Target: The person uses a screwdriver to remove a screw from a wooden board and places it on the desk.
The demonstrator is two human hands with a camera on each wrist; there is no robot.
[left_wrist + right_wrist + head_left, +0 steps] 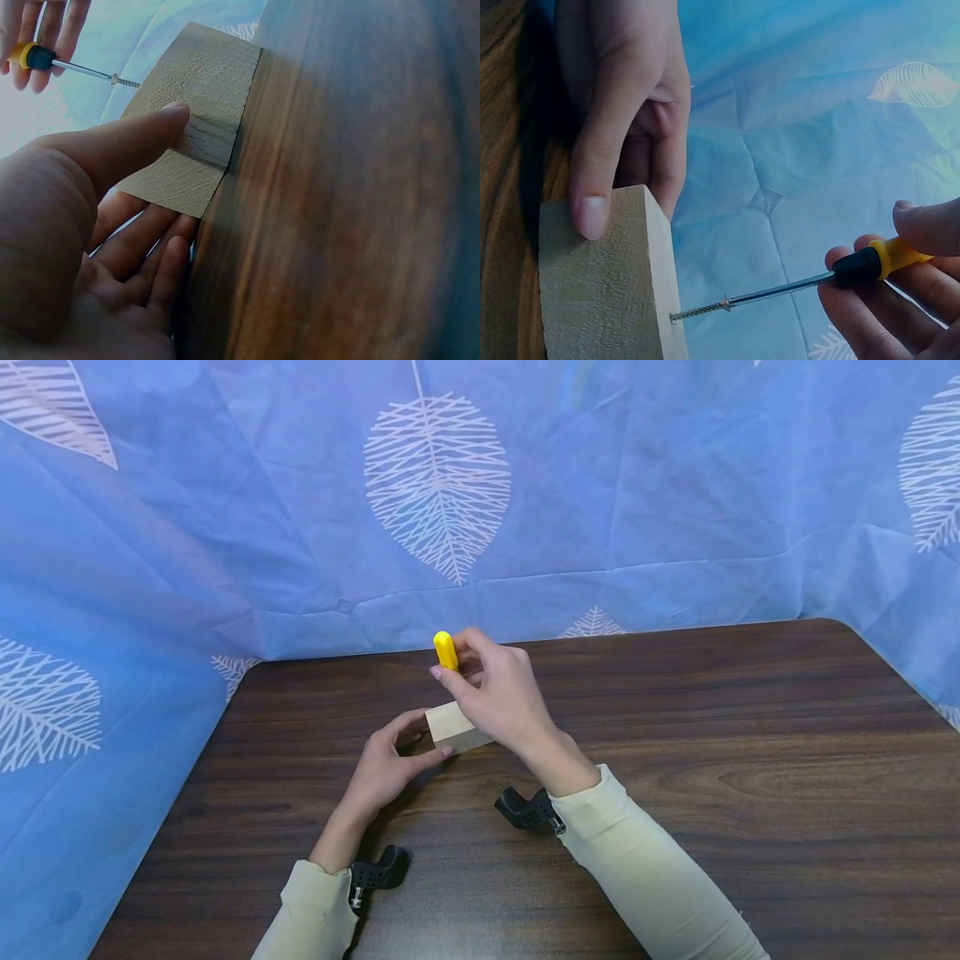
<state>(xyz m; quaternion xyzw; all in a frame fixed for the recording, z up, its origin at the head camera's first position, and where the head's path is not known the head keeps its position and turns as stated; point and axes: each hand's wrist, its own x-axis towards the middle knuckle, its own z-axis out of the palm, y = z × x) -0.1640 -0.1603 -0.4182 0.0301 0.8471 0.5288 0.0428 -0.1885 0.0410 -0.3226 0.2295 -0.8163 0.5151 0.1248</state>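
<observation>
A pale wooden block [450, 724] rests on the table, held at its left end by my left hand [386, 768]. In the left wrist view the thumb lies across one side of the block [199, 75], with the fingers on the opposite side. My right hand [506, 697] grips the yellow-and-black handle of a screwdriver [446, 650] above the block. A threaded screw [699, 310] stands out of the block's top face, its point at the wood. The screwdriver's metal shaft [780, 291] meets the screw head, roughly in line with it. The right forearm side hides the block's right end in the head view.
The dark wood-grain table [712, 735] extends around both hands. Behind and to the left hangs a blue cloth [637, 485] with white leaf prints. Black wrist mounts [382, 868] sit at both cuffs, low over the table.
</observation>
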